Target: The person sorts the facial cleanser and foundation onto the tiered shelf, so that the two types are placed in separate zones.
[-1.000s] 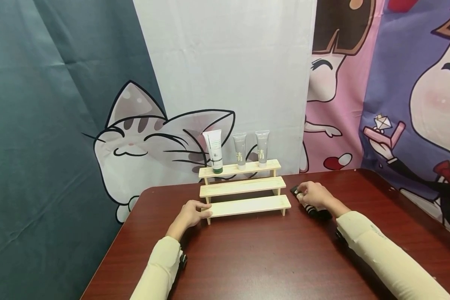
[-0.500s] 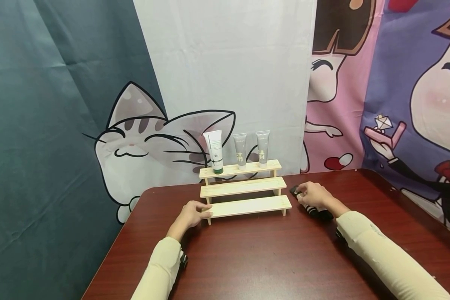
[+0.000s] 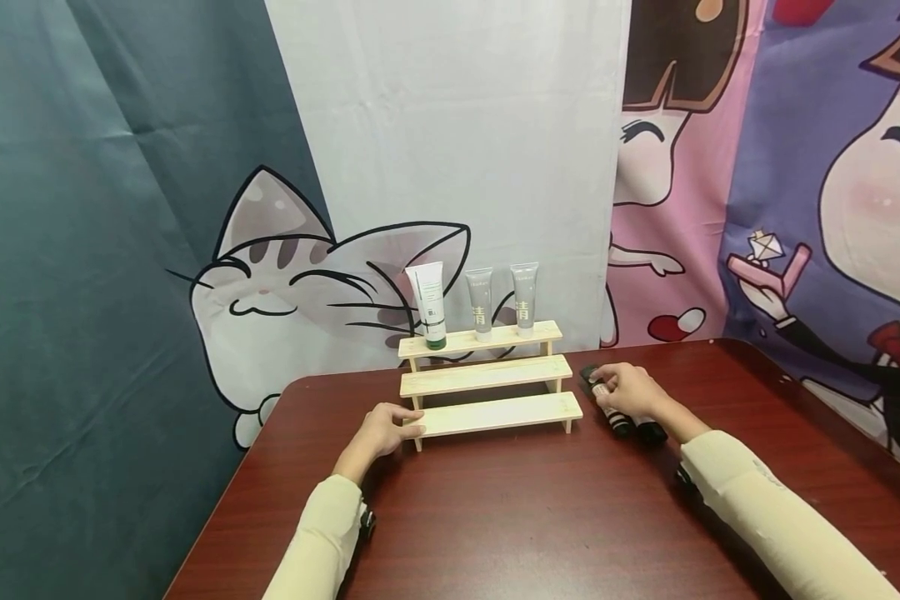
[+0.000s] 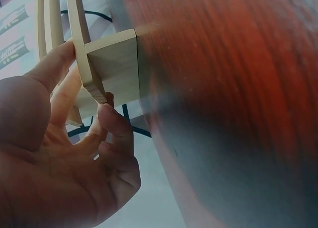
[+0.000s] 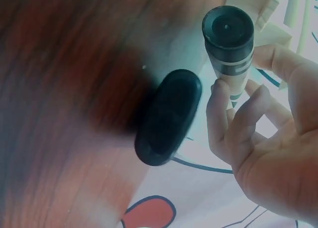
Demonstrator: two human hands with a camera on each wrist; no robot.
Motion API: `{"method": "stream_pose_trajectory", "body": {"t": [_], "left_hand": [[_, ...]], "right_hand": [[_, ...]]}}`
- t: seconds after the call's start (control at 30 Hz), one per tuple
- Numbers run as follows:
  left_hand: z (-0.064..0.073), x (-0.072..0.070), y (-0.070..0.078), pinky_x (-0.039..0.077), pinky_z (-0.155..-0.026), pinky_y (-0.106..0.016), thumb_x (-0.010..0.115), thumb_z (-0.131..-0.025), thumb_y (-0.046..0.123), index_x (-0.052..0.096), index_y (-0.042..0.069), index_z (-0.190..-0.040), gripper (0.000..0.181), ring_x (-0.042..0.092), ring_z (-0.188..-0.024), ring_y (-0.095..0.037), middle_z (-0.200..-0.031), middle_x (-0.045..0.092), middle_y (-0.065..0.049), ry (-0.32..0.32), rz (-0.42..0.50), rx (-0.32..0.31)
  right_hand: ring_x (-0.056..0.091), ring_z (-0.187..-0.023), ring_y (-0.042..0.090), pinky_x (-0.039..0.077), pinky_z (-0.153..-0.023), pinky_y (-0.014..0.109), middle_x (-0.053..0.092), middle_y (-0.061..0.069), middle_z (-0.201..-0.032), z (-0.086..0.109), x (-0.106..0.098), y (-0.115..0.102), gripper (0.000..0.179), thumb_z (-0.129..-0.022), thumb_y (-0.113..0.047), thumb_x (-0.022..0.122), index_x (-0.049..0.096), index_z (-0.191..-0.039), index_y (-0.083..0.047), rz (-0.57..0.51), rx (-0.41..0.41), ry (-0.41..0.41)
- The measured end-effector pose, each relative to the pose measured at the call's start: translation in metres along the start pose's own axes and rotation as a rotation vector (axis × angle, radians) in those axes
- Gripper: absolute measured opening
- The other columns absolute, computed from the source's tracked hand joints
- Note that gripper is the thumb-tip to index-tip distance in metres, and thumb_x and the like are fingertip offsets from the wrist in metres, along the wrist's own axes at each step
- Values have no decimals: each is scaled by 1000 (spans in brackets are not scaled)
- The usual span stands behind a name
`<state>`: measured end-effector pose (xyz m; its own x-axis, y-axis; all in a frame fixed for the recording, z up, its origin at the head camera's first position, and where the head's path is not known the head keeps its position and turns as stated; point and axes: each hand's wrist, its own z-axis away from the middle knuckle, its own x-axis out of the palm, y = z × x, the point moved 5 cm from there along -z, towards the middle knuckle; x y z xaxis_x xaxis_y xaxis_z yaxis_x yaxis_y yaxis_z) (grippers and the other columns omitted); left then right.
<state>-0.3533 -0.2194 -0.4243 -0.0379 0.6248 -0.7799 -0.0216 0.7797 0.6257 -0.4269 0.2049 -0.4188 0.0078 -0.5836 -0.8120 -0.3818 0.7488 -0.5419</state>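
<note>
My left hand (image 3: pixel 378 429) grips the left end of the lowest tier of a three-tier wooden display stand (image 3: pixel 495 414), thumb over the board and fingertips at its edge in the left wrist view. To the right of the stand, my right hand (image 3: pixel 628 390) pinches a slim tube (image 5: pixel 228 44) with a round black cap and dark bands, between thumb and fingers. A second tube with an oval black cap (image 5: pixel 169 117) lies beside it on the table, partly hidden by the hand in the head view.
On the top tier stand a white tube with a green cap (image 3: pixel 429 304) and two grey tubes (image 3: pixel 481 304). The dark red table (image 3: pixel 510 517) reaches back to a cartoon-printed cloth (image 3: pixel 450 125).
My right hand has shifted slightly, and the banded tube has separated from the one beside it, showing more of both caps. My left hand stays on the stand.
</note>
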Motion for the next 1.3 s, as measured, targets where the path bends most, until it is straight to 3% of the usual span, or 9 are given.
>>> {"method": "stream_pose_trajectory", "body": {"t": [0.43,0.73,1.3], "left_hand": [[0,1,-3,44,-103,-50,82,-83,23,79,20,-109,27,53,-126,-37,-126,66,-13,1,-5,9],[-1,-2,0,44,-104,-51,82,-83,23,79,20,-110,27,52,-127,-37,-128,65,-14,-4,7,3],[-1,-3,-1,44,-104,-49,83,-83,24,79,21,-109,27,52,-127,-37,-129,63,-16,-6,12,-7]], "right_hand": [[63,-78,21,48,-63,34,72,7,-84,9,-9,-12,40,-75,-9,77,70,-115,-5,-37,10,82],[59,-72,21,45,-59,33,72,11,-88,15,-23,-24,39,-77,-9,76,70,-116,-5,-54,3,152],[60,-71,21,46,-58,33,72,17,-94,24,-31,-35,43,-78,-11,77,68,-120,-6,-80,9,199]]}}
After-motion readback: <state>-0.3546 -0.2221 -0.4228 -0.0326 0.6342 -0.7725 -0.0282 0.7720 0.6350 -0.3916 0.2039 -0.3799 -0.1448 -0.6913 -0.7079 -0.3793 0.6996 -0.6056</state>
